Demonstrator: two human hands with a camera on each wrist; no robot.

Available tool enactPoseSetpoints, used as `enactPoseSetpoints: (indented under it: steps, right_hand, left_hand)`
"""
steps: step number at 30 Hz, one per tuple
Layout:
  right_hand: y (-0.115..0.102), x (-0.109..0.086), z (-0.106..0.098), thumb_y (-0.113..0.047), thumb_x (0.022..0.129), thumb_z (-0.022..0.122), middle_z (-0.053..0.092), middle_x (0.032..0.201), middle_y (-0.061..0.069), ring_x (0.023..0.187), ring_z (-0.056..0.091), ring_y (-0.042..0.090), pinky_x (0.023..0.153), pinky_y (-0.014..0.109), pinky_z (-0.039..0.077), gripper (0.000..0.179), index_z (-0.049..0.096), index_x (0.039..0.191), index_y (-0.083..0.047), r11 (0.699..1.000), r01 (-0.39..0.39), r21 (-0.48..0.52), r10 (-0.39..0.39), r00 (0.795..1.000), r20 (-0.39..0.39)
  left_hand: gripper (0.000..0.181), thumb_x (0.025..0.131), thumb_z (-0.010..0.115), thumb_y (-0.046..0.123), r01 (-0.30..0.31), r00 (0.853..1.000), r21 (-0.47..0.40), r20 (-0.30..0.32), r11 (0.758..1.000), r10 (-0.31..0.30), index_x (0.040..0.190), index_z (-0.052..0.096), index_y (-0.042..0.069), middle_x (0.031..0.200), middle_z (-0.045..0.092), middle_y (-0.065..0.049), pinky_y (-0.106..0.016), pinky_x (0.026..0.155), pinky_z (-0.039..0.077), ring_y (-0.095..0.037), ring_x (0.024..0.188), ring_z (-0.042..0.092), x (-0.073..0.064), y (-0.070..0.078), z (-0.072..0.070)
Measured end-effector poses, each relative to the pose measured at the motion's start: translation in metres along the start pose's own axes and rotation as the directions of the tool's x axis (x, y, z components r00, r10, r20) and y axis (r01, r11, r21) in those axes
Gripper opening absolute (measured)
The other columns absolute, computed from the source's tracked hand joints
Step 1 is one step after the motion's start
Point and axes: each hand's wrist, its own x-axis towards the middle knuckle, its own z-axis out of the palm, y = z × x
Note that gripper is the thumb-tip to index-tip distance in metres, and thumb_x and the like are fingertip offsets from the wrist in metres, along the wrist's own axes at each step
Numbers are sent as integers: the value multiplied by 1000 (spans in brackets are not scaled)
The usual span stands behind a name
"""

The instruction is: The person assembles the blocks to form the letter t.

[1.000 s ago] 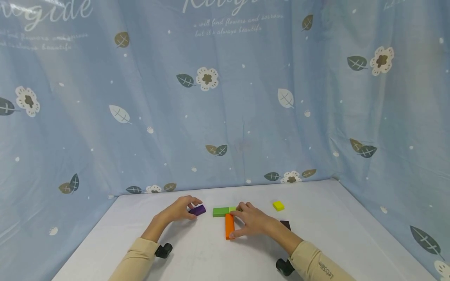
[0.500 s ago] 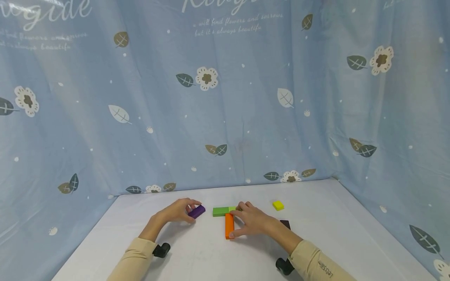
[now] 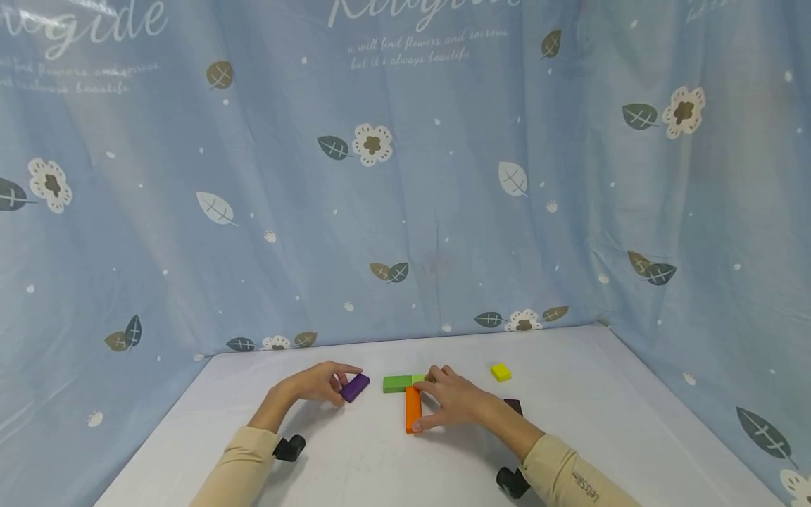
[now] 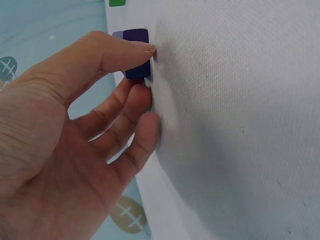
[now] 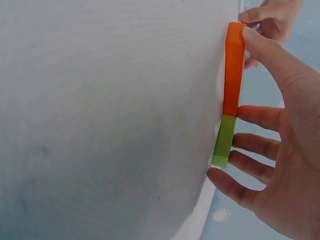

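A purple rectangular block (image 3: 355, 387) is pinched between the thumb and fingers of the left hand (image 3: 317, 382), the thumb laid across its face and the other fingers loosely bent below it; it is seen left of the other blocks, low at the tabletop, though whether the cloth is touched by it cannot be told. A long orange block (image 3: 413, 414) is spanned lengthwise by the right hand (image 3: 457, 400), the thumb set at its near end and the index finger at its far end, the hand spread wide; that far end is met by a row made of a mid-green rectangular block (image 3: 397, 384) and a lime-green block (image 3: 418, 379), the latter partly covered by the right hand's fingers.

The blocks are borne by a table covered in white cloth (image 3: 361, 472); a bright yellow, squarish block (image 3: 500, 372) is placed farther right, and a dark block (image 3: 512, 405) is partly hidden by the right forearm; beige sleeves (image 3: 236, 465) and black wrist cameras (image 3: 290, 448) are worn on both arms; the table is backed by a pale-blue curtain (image 3: 437, 225), printed with leaves, white flowers and white lettering.
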Motion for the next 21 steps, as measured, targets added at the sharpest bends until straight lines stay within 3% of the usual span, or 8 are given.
enactPoseSetpoints:
  steps: [7, 14, 21]
  right_hand:
    - [-1, -1, -1, -68, 78, 68, 53, 123, 4, 107, 47, 19, 90, 36, 50, 79, 57, 138, -18, 1000, 6, 5, -6, 1000, 0]
    - [-1, -1, -2, -68, 78, 68, 53, 123, 3, 106, 47, 18, 90, 35, 50, 79, 57, 138, -18, 1000, 9, -1, -9, 1000, -5]
    - [0, -1, -1, -68, 78, 68, 54, 121, 3, 105, 47, 18, 89, 34, 50, 78, 58, 137, -17, 1000, 12, -1, -12, 1000, -9]
  left_hand:
    - [65, 74, 77, 3, -25, 1000, -27, 9, 999, 25, 136, 56, 3, 96, 67, -10, -24, 69, 49, -16, 83, 59, 1, -3, -1]
    - [60, 75, 81, 8, 3, 1000, -58, 1, 998, -3, 131, 58, 3, 92, 68, -8, -22, 70, 48, -13, 81, 58, 4, -5, -2]
    - [58, 74, 84, 14, 1, 999, -10, -48, 1000, -2, 127, 62, 6, 101, 66, -6, -29, 77, 46, -21, 91, 60, 4, -6, 1]
